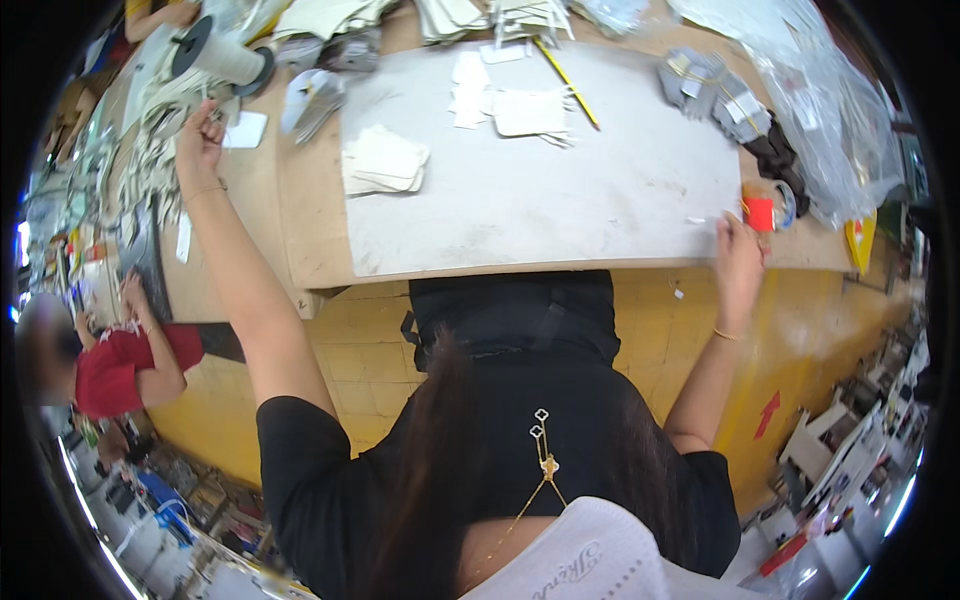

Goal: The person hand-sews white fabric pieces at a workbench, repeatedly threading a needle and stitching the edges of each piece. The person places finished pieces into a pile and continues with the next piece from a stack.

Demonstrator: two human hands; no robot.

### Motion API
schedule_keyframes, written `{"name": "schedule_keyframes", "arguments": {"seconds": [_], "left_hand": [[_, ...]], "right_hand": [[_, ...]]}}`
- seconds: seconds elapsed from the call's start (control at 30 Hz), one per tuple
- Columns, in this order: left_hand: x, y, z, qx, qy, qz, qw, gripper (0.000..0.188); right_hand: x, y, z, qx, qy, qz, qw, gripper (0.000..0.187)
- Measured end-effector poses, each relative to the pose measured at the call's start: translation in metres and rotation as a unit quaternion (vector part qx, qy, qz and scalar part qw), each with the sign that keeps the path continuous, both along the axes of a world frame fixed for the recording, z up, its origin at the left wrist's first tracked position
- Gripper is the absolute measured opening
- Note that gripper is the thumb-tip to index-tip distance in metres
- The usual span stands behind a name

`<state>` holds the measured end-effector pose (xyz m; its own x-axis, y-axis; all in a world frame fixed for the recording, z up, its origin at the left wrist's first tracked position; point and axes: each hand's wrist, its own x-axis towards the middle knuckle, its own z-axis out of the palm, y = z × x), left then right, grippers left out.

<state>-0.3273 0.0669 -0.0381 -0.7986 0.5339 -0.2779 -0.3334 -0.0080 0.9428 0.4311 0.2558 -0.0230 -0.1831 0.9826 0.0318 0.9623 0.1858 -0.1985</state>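
Observation:
My left hand point(203, 140) is raised at the far left of the table, its fingers pinched together just below a large spool of pale cord point(222, 58). What sits in that pinch is too small to make out. Over at the table's right front, my right hand point(740, 252) is closed with curled fingers, right beside a red square piece point(759, 214) and a roll of tape point(785, 203). Its grip is hidden. Between the hands, on a grey sheet point(560, 220), lie stacks of cream fabric pieces point(385, 160), point(530, 112) and a yellow pencil point(568, 85).
Bundled grey pieces point(715, 95) and clear plastic bags point(815, 110) fill the right side. Grey cut pieces point(312, 103) stand near the spool. A co-worker in a red shirt point(135, 370) is at the left. A black bag point(515, 315) is below the table's front edge.

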Motion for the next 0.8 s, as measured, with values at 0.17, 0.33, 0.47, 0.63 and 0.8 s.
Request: {"name": "schedule_keyframes", "arguments": {"seconds": [0.17, 0.33, 0.47, 0.63, 0.8], "left_hand": [[0.109, -0.063, 0.039, -0.153, 0.159, -0.087, 0.971, 0.012], [0.288, -0.123, 0.085, -0.180, 0.168, -0.248, 0.937, 0.009], [0.390, -0.113, 0.103, -0.049, 0.237, -0.489, 0.838, 0.015], [0.453, -0.070, 0.104, 0.088, 0.414, -0.450, 0.786, 0.014], [0.475, -0.038, 0.106, 0.116, 0.457, -0.457, 0.754, 0.021]], "right_hand": [[0.007, 0.006, 0.010, -0.019, 0.071, -0.024, 0.997, 0.038], [-0.119, -0.011, 0.002, -0.179, 0.310, 0.174, 0.917, 0.027], [-0.249, -0.056, 0.002, -0.478, 0.303, 0.338, 0.752, 0.041], [-0.316, -0.069, 0.046, -0.641, 0.475, 0.218, 0.562, 0.052], [-0.300, -0.061, 0.074, -0.647, 0.471, 0.224, 0.556, 0.034]]}}
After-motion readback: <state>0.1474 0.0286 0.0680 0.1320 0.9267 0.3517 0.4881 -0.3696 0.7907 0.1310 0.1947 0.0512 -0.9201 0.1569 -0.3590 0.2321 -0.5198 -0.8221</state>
